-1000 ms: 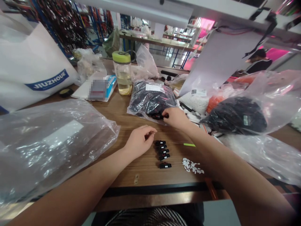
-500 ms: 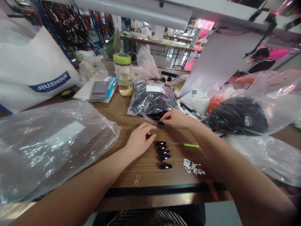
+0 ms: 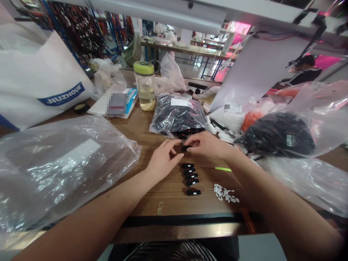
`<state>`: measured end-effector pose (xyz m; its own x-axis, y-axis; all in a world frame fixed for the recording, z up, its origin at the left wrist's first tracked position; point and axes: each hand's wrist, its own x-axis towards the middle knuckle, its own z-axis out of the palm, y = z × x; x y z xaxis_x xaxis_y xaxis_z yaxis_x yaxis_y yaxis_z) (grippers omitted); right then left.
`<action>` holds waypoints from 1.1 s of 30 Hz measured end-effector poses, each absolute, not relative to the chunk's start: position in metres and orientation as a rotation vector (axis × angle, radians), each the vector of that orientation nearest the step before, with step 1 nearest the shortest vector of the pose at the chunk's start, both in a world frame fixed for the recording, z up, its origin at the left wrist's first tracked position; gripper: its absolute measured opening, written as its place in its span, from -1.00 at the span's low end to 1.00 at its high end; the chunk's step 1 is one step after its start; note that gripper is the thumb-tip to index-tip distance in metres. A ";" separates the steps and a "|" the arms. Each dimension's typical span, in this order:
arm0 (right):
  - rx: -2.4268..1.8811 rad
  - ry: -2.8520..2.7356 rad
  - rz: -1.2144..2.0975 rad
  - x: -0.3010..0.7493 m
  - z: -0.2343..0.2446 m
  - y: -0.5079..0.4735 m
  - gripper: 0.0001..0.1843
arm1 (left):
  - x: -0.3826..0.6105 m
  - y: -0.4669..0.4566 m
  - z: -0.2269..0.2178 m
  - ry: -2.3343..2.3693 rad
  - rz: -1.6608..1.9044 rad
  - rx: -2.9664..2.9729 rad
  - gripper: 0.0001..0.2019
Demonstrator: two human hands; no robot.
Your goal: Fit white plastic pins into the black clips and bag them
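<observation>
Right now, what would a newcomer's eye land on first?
The left hand and right hand meet at centre around a small black piece, just above a short row of similar black pieces. Behind them sits a bulging clear bag of black parts; a large white tote bag fills the far left.

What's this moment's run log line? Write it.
left hand: fingertips at small black block | right hand: pinching same block | nearby: row of black blocks on wooden table

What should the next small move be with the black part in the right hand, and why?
Probably set the small black plastic part down at the top of the row of similar black parts, since the right hand pinches it just above that row, with the left hand close beside it.
</observation>
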<state>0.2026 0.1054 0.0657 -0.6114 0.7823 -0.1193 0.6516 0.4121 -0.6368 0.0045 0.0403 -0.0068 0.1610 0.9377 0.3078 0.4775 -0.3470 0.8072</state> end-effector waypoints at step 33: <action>-1.768 -2.608 0.565 0.295 0.051 -0.020 -0.78 | 0.003 0.040 -0.003 1.331 0.760 2.194 -0.83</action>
<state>0.2951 -0.0204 0.0506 -0.3889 0.8885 -0.2435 0.9096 0.3284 -0.2547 0.0030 0.0403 -0.0032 0.3792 0.8994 0.2173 0.6443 -0.4252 0.6356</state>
